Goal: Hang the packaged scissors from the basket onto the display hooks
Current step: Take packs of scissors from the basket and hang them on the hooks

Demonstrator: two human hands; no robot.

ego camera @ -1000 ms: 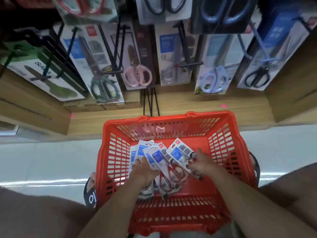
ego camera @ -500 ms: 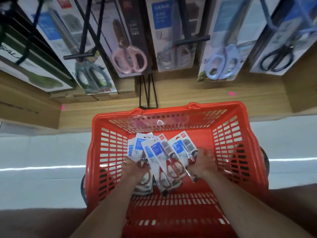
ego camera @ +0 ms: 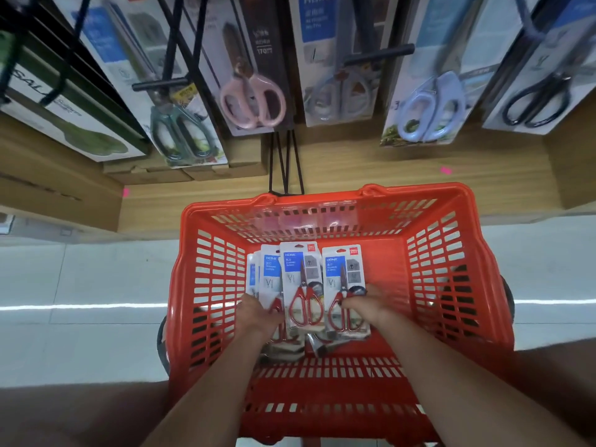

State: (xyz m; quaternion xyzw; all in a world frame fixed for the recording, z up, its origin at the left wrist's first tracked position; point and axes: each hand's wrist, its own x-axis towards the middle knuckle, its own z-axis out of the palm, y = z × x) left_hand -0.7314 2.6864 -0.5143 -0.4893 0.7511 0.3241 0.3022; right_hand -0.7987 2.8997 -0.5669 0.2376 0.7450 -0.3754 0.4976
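Note:
Inside the red basket [ego camera: 206,285] lie several packs of red-handled scissors on white and blue cards. My left hand [ego camera: 258,317] grips the lower end of the left stack of packs [ego camera: 269,279]. My right hand [ego camera: 364,304] holds the bottom of the right pack [ego camera: 342,279]. A middle pack [ego camera: 301,285] stands between them, cards lined up side by side and pointing away from me. Black display hooks [ego camera: 285,166] stick out from the wooden wall just above the basket's far rim.
Larger packaged scissors hang on the wall above: green [ego camera: 180,137], pink [ego camera: 253,98], white [ego camera: 338,91], light blue [ego camera: 429,108] and black [ego camera: 535,101]. A wooden shelf ledge [ego camera: 354,169] runs behind the basket. White floor lies on both sides.
The fanned, tilted packs have been straightened into a row with cards upright. Both hands shifted slightly toward the packs' lower ends. The view moved closer to the wall.

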